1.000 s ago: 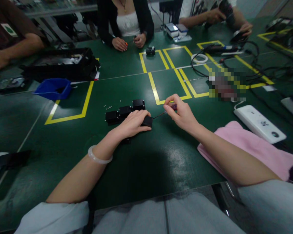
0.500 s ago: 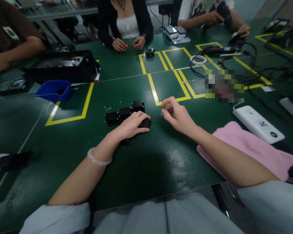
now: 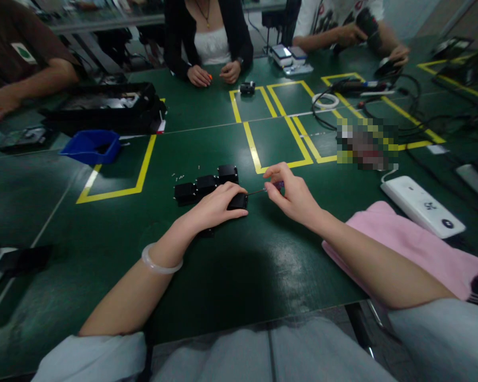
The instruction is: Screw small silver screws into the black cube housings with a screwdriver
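My left hand is closed over a small black box-shaped part, pressing it against the table. In my right hand is a thin screwdriver, held sideways by its dark purple handle between thumb and fingers. Its shaft runs left to the right end of the held part, where the tip meets the edge. Three similar black boxes with small screws at their corners sit in a stepped row just beyond my left hand. Several tiny loose screws lie behind them. Another dark piece is partly hidden under my left wrist.
A blue bin and a black tray stand at left. To the right lie a pink cloth, a white power bank-like device and black cables. Yellow tape marks the green table. Three people sit across.
The view has shifted slightly. My right fingers have opened a little around the screwdriver handle; its shaft still meets the black part under my left hand.
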### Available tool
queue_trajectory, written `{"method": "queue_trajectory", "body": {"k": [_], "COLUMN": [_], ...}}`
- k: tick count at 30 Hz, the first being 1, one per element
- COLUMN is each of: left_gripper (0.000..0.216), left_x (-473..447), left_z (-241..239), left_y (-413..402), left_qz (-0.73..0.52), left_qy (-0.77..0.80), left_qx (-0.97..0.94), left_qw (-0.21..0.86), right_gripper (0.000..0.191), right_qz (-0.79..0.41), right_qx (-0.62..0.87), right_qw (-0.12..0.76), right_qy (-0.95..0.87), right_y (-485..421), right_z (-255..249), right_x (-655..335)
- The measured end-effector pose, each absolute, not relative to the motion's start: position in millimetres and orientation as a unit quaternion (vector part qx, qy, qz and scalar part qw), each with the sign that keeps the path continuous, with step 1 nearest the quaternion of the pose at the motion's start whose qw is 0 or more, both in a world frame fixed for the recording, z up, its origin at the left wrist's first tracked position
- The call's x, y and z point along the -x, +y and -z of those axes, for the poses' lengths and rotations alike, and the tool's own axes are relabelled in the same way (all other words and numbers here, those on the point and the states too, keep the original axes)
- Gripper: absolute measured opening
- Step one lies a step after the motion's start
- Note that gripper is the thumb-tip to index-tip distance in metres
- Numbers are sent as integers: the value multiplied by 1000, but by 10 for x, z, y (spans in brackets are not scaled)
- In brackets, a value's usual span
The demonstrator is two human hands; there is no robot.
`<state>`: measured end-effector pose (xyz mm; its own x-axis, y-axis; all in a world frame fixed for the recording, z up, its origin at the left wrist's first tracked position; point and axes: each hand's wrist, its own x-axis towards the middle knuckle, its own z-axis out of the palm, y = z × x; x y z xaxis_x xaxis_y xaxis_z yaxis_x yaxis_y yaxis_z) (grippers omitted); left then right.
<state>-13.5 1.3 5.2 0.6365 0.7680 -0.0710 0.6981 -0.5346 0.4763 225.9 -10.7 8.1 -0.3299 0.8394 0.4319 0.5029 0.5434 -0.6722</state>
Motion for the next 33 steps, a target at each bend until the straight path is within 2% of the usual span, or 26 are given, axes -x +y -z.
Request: {"method": "queue_trajectory", "body": {"k": [5, 10, 22, 33], "left_gripper": [43, 39, 14, 30], "left_x": [61, -42, -319, -476], "left_z": [-174, -305, -442, -470], "left_y": [-28, -40, 127, 119], "left_qz": [-87, -37, 85, 158], "left_qy": [436, 470, 497, 484], "left_qx": [-881, -877, -860, -860], "left_qw": [161, 96, 76, 26], "right_gripper": [16, 15, 15, 14], "right_qz": [-210, -211, -193, -191], "right_qx": [429, 431, 444, 446], "right_qw": [395, 381, 361, 354], "right_qy": [-785, -790, -797, -799], "right_y": [-97, -100, -107, -111], "right_z": [-75, -94, -120, -138], "right_x": [-2261, -2251, -2215, -2219]}}
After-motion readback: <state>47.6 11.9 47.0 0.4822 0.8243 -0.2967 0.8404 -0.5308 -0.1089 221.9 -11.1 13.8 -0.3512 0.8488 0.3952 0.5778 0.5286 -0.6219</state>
